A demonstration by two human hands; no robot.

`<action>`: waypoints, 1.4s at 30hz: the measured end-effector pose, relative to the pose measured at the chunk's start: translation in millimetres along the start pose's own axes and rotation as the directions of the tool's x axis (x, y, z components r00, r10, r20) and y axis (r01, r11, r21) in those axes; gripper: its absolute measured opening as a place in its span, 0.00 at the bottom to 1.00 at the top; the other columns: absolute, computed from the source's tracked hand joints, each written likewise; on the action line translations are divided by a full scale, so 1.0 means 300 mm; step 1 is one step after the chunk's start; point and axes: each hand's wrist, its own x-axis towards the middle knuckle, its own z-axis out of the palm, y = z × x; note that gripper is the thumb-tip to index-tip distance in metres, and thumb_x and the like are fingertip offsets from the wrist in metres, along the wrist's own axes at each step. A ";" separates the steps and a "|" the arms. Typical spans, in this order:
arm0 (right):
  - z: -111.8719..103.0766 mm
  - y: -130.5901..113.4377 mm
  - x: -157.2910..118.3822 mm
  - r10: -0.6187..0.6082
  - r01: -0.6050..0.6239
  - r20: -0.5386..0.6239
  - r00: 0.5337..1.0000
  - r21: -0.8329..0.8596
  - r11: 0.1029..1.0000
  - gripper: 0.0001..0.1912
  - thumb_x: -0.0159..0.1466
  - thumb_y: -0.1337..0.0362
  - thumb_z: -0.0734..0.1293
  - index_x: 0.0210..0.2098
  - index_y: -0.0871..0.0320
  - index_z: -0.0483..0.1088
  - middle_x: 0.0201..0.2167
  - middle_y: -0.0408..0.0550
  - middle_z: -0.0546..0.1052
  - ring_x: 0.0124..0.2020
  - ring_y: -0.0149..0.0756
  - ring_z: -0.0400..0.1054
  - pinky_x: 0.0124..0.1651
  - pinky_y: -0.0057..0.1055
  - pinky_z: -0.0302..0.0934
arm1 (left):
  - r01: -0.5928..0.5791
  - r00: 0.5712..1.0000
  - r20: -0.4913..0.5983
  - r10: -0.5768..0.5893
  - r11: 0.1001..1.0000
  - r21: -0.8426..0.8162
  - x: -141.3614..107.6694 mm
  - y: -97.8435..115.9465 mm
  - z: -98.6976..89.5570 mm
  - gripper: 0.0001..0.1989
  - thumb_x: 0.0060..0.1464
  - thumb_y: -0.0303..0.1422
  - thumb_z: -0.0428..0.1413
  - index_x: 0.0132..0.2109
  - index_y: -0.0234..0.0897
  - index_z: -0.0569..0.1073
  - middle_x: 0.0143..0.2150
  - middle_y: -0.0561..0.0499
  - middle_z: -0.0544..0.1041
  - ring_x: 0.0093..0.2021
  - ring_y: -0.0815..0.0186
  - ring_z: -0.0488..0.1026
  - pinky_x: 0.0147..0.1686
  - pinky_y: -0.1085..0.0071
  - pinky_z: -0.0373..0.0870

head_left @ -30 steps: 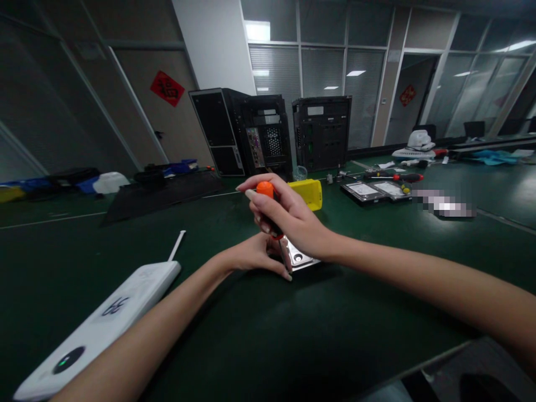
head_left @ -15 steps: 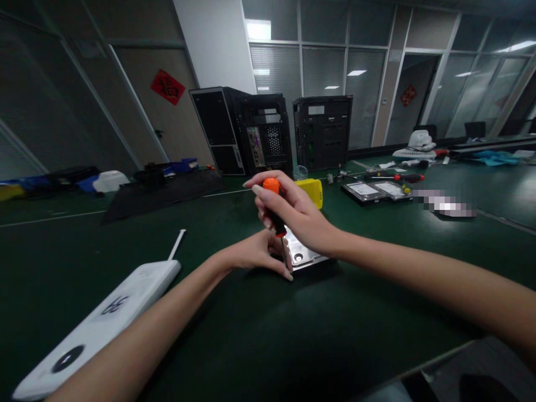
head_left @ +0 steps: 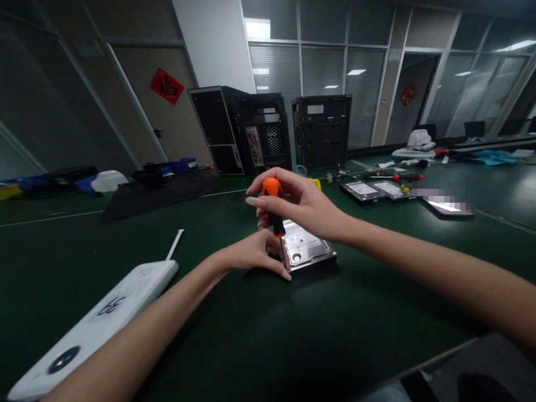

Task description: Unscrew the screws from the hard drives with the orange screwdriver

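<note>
A silver hard drive (head_left: 307, 245) lies flat on the green table in front of me. My left hand (head_left: 262, 252) grips its left side, thumb at the near corner. In my right hand (head_left: 299, 200) is a screwdriver (head_left: 278, 224) with an orange and black handle, held nearly upright. The fingers close round the handle near its orange top. Its shaft points down to the drive's near left corner, beside my left thumb; the tip is hard to make out. Behind my right hand a bit of a yellow object (head_left: 316, 183) shows.
Black computer cases (head_left: 322, 131) stand at the back. Two more hard drives (head_left: 363, 191) lie back right, with a red and black tool (head_left: 409, 177) behind them and a flat, partly blurred object (head_left: 450, 207) alongside. A long white device (head_left: 90, 329) lies at the left under my forearm.
My right hand has shifted slightly and its fingers on the handle have changed position, so more of the drive shows and less of the yellow object. My left hand stays on the drive.
</note>
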 end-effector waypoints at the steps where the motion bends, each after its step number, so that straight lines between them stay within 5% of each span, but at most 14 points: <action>1: 0.000 0.002 0.000 -0.004 0.004 -0.006 1.000 -0.002 1.000 0.08 0.59 0.66 0.65 0.40 0.57 0.64 0.30 0.40 0.68 0.31 0.25 0.67 0.37 0.26 0.66 | -0.004 1.000 0.003 0.004 1.000 -0.003 0.000 0.000 0.001 0.08 0.41 0.33 0.65 0.30 0.34 0.76 0.30 0.53 0.78 0.36 0.65 0.73 0.41 0.69 0.67; 25: -0.008 -0.006 -0.059 -0.051 0.046 -0.192 0.980 -0.033 0.998 0.11 0.58 0.64 0.66 0.39 0.59 0.64 0.33 0.42 0.68 0.31 0.26 0.69 0.35 0.26 0.67 | 0.020 1.000 0.020 -0.022 0.998 0.057 0.004 0.025 0.003 0.09 0.41 0.35 0.65 0.30 0.35 0.76 0.29 0.53 0.77 0.33 0.66 0.72 0.35 0.72 0.65; 33: -0.086 -0.015 -0.085 -0.032 0.015 -0.409 0.912 -0.045 0.999 0.12 0.58 0.59 0.65 0.39 0.56 0.64 0.29 0.40 0.69 0.29 0.26 0.68 0.36 0.26 0.67 | -0.095 0.995 0.046 0.092 0.993 0.066 -0.008 0.017 -0.014 0.09 0.41 0.31 0.65 0.33 0.37 0.77 0.36 0.54 0.74 0.40 0.66 0.69 0.40 0.71 0.63; 42: -0.176 0.057 -0.193 0.219 -0.154 -0.514 0.830 0.167 0.974 0.14 0.56 0.57 0.67 0.38 0.57 0.64 0.28 0.41 0.68 0.26 0.26 0.67 0.33 0.29 0.68 | -0.165 0.985 0.075 0.158 0.981 0.102 -0.003 -0.003 -0.033 0.06 0.46 0.32 0.63 0.34 0.38 0.78 0.31 0.53 0.74 0.36 0.67 0.67 0.35 0.73 0.60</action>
